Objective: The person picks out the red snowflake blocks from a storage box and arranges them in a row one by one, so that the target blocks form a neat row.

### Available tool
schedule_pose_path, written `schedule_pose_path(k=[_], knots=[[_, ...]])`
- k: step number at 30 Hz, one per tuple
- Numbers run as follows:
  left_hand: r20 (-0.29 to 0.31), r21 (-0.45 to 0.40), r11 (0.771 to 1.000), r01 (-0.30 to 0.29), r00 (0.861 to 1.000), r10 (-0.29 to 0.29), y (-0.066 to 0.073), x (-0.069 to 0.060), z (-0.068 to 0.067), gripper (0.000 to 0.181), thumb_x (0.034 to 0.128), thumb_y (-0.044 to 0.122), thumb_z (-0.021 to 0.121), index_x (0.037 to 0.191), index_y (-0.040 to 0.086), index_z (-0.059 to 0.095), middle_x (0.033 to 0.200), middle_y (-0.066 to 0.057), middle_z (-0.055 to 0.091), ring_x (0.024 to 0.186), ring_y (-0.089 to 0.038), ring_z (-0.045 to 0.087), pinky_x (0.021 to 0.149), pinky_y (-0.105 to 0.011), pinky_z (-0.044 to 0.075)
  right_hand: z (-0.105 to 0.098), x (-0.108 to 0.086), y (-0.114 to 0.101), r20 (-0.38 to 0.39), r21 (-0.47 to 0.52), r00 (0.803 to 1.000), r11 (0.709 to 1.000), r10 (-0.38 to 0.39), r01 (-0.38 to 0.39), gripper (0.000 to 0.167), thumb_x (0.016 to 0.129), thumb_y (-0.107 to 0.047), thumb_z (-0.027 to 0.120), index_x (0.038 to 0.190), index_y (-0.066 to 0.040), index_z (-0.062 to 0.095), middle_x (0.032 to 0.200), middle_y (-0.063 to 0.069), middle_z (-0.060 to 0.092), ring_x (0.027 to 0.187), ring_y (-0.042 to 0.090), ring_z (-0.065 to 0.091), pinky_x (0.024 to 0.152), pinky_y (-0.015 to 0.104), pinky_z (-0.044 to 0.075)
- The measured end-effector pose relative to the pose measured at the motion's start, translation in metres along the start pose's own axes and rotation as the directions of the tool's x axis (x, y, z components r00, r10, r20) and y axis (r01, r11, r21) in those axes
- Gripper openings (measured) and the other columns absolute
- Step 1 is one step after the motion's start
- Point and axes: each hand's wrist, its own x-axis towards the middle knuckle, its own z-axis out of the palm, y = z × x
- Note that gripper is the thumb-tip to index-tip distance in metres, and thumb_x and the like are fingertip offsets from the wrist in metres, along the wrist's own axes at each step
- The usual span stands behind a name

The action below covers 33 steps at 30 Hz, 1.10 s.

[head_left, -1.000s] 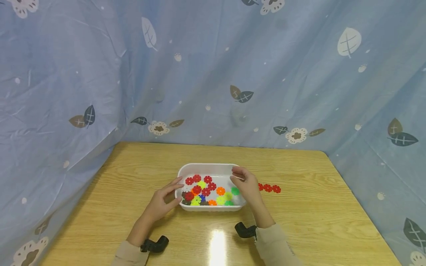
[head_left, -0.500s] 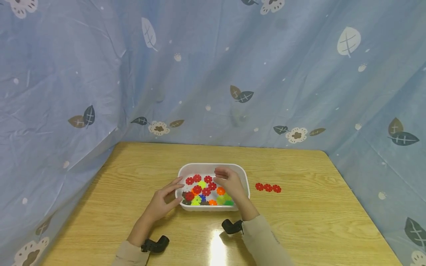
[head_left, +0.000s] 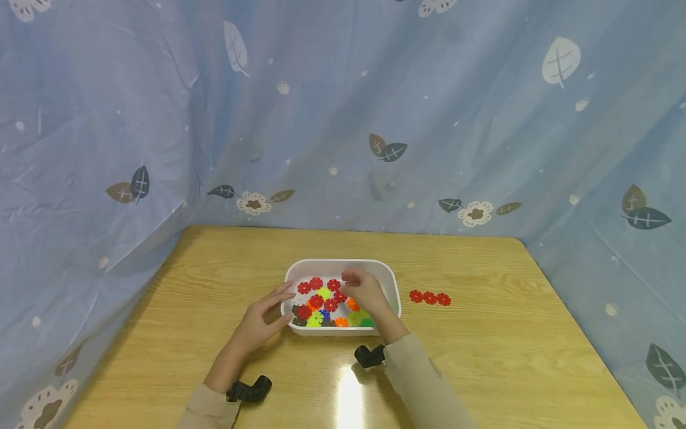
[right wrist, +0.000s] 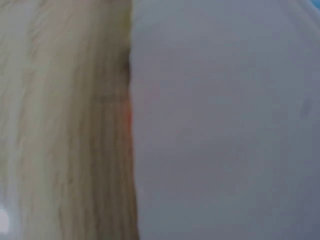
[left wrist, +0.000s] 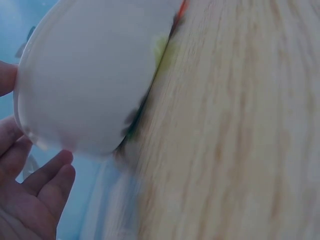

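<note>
While the left hand (head_left: 255,328) lies against the left end of the white tray (head_left: 316,332), the right hand (head_left: 370,295), seen from the head camera, reaches in over the tray's right half. The left has its fingers spread and nearly straight, tips at the rim, with no disc visible in its hold. The right has its fingers slightly bent, pointing toward the tray's left end; whether they pinch a disc I cannot tell. Inside the tray, red discs (head_left: 330,305) lie mostly left and middle, with yellow-green discs (head_left: 314,320) along its near side and green discs (head_left: 367,322) at its near right. All are thin, round and notched like small cogs, several overlapping. Just right of the tray, a row of three red discs (head_left: 430,297) lies flat on the desk (head_left: 482,357), edges meeting or interlocked.

Picking a disc from the tray seems to be the step in hand; the next move probably calls for a light thumb-and-finger pinch that leaves overlapping neighbours alone.

From the left wrist, fingertips touch the tray's end wall, and faint coloured patches, probably discs, show low along it.

From the right wrist, only the tray's blurred wall beside the desk shows; the hand is out of frame.
</note>
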Motion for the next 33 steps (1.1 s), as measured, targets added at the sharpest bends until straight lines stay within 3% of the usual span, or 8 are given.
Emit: schedule_pose_path(k=[11,18,28,33], knots=[[-0.013,0.018,1.000,-0.006,1.000,0.006,-0.001,-0.001,-0.002,0.038,0.0847,0.009,0.069,0.121,0.002,0.061,0.147,-0.011,0.044,0.138,-0.031,0.035,0.104,-0.007,0.028,0.009,0.007,0.004,0.057,-0.155,0.998,0.988,0.011,-0.002,0.032,0.081,-0.002,0.069,0.112,0.000,0.063,0.110,0.012,0.065,0.100,0.025,0.061,0.087,0.035,0.055],[-0.008,0.012,0.999,-0.033,0.999,0.033,0.000,0.000,-0.003,0.037,0.0851,0.008,0.069,0.121,0.001,0.061,0.146,-0.016,0.044,0.138,-0.031,0.036,0.104,-0.007,0.028,0.013,0.007,0.003,0.042,-0.225,0.999,0.974,0.031,-0.021,0.031,0.081,0.000,0.069,0.111,0.000,0.063,0.105,0.010,0.065,0.092,0.021,0.060,0.083,0.032,0.055],[-0.011,0.011,0.999,-0.047,0.999,0.047,0.000,0.000,-0.003,0.036,0.0858,0.008,0.068,0.120,-0.001,0.061,0.145,-0.017,0.044,0.138,-0.028,0.035,0.104,-0.007,0.028,0.018,0.009,-0.002,0.043,-0.423,0.999,0.906,0.016,0.004,0.025,0.078,0.001,0.072,0.101,-0.004,0.063,0.096,0.007,0.062,0.087,0.019,0.058,0.082,0.032,0.054],[-0.002,0.015,0.999,-0.039,0.999,0.039,-0.002,0.001,-0.001,0.037,0.0862,0.010,0.068,0.120,-0.001,0.061,0.146,-0.016,0.043,0.139,-0.024,0.035,0.104,-0.007,0.028,0.017,0.008,-0.003,0.036,-0.443,0.998,0.896,0.052,-0.031,0.022,0.079,-0.001,0.072,0.098,-0.006,0.061,0.092,0.006,0.059,0.081,0.018,0.053,0.078,0.031,0.053]])
